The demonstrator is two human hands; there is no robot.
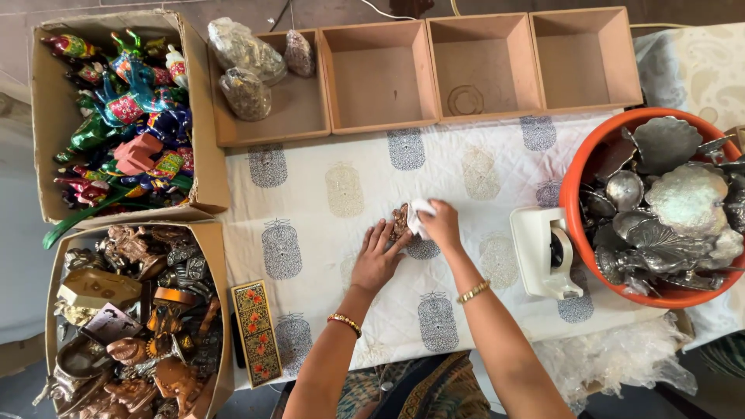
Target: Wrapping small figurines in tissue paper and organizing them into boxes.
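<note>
A small brown figurine [400, 220] lies near the middle of the table, on the printed white cloth [466, 167]. The left hand [378, 260] rests flat beside it, fingers spread and touching its lower edge, clamped on nothing. The right hand [440, 223] is closed around a white rag [419, 214] and presses it to the figurine's right side. A white tape dispenser [543, 252] sits to the right, just beside an orange tub [578, 174] of silver dishes. Four open wooden trays [481, 70] line the far edge. Two cardboard boxes [206, 174] of figurines stand at left, with a painted box [257, 332] near them.
</note>
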